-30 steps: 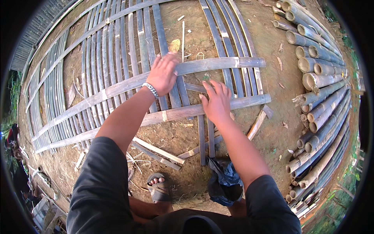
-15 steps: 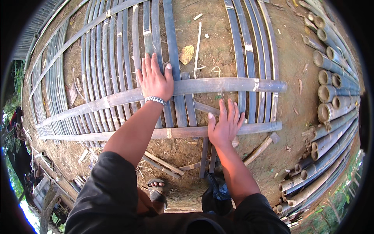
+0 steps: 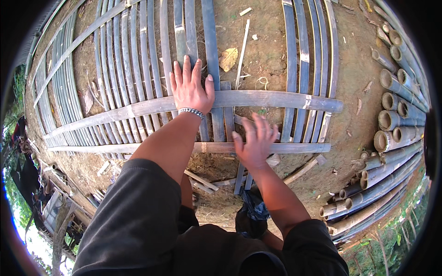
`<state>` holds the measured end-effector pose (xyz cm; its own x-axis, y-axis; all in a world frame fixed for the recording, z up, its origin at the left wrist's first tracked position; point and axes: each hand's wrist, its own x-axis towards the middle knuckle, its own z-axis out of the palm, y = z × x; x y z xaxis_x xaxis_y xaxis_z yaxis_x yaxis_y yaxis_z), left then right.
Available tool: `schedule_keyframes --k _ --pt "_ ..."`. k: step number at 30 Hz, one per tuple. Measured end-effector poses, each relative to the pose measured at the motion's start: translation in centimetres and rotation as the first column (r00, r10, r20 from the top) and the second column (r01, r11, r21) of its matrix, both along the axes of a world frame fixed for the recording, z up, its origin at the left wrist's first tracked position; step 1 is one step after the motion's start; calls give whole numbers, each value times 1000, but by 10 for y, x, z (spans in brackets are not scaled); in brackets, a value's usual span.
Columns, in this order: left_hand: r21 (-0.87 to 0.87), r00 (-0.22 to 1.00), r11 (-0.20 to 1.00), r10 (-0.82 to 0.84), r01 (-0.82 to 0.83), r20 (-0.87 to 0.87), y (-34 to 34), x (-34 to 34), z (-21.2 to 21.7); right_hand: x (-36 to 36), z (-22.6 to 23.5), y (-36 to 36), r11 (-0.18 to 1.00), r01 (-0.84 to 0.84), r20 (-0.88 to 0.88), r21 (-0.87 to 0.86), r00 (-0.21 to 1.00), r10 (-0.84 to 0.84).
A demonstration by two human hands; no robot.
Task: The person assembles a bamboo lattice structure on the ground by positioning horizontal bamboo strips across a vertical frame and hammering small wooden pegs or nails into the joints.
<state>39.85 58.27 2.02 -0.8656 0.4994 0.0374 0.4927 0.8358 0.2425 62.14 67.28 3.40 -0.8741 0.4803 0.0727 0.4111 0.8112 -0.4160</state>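
Note:
My left hand (image 3: 192, 89) lies flat with fingers spread on the split-bamboo slats (image 3: 209, 46), its palm over the long bamboo crosspiece (image 3: 267, 98). A braided bracelet circles that wrist. Slightly blurred, my right hand (image 3: 254, 141) is open over the nearer bamboo crosspiece (image 3: 299, 147); whether it touches the piece I cannot tell. Beside its fingers, a short dark slat (image 3: 229, 120) stands between the two crosspieces. Farther right, several slats (image 3: 301, 60) run under the far crosspiece, with a gap of bare soil between the two groups.
Cut bamboo poles (image 3: 391, 120) are piled along the right side. A yellow dry leaf (image 3: 228, 59) and a thin pale strip (image 3: 242, 53) lie on the soil. Near my legs are a black plastic bag (image 3: 252, 211) and loose offcuts (image 3: 202, 180).
My right hand has shifted left along the nearer crosspiece, its fingers now blurred. My left hand still rests on the slats. The whole view has shifted slightly.

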Motion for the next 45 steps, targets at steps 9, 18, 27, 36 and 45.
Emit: schedule_keyframes --k 9,18,27,36,45 --pt "45 1000 999 2 -2 1 0 -1 -1 -14 -10 -32 991 65 39 -118 997 -61" --pt "42 1000 999 -5 6 -25 -1 1 -3 -19 -12 -37 983 152 -3 -105 988 -153" --pt "17 1000 1000 -4 5 -26 -1 3 -1 -16 -19 -43 975 205 -31 -81 978 -208" --pt "14 999 1000 4 -3 -50 0 2 -2 -14 -13 -48 972 200 55 -125 979 -195" --pt "55 998 998 12 -9 -54 -2 2 -7 -19 -4 -45 956 200 93 -215 979 -184"
